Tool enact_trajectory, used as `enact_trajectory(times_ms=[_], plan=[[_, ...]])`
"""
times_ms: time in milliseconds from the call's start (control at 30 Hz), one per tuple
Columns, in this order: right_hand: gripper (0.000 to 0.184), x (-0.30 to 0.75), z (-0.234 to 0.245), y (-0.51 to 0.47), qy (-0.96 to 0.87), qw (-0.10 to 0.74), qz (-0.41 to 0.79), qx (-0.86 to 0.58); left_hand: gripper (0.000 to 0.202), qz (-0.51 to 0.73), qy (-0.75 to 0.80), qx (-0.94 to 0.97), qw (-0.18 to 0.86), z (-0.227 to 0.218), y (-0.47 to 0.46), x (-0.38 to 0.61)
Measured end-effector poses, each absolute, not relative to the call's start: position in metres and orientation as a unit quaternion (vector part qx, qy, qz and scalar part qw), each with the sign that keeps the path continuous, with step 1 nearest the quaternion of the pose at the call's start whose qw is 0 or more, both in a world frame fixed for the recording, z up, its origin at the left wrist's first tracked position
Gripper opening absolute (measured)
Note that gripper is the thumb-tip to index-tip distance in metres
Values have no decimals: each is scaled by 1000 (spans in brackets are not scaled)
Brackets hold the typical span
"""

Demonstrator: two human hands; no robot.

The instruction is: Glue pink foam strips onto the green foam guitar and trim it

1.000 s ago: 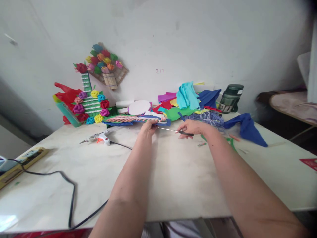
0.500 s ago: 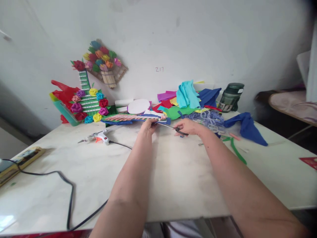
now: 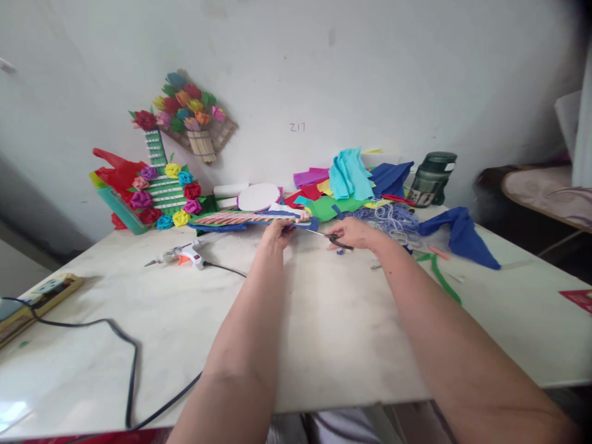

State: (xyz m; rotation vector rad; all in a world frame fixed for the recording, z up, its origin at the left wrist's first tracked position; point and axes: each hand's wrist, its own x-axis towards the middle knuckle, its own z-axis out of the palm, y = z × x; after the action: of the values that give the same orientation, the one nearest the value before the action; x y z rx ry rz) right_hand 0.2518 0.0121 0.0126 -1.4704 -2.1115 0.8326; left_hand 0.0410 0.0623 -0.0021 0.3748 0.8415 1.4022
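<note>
My left hand (image 3: 279, 233) grips a long flat craft piece (image 3: 245, 218) by its near edge. Pink and white strips run along the piece, and blue material borders it. In my right hand (image 3: 352, 233) are scissors (image 3: 341, 241) with dark handles, the fingers wrapped round them. Their thin metal blades point left, toward the blue edge beside my left fingers. Whether the blades touch the material I cannot tell. A small blue scrap (image 3: 340, 251) lies on the table just below the scissors.
A glue gun (image 3: 190, 255) with a black cord rests on the left, near a power strip (image 3: 41, 302). Flower crafts (image 3: 166, 191) stand behind it. Coloured paper (image 3: 349, 176), tangled yarn (image 3: 388, 219) and a dark green bottle (image 3: 432, 179) are at the back right. Blue fabric (image 3: 462, 237) lies right.
The camera view has shifted very slightly. Both hands hold nearly the same place, with the scissors still at the edge of the craft piece.
</note>
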Motion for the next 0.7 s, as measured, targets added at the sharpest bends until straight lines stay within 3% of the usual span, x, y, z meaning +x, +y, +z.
enact_trajectory(times_ms=[700], plan=[[33, 239, 11, 11, -736, 275, 321, -529, 18, 621, 342, 210, 673, -1, 54, 36]])
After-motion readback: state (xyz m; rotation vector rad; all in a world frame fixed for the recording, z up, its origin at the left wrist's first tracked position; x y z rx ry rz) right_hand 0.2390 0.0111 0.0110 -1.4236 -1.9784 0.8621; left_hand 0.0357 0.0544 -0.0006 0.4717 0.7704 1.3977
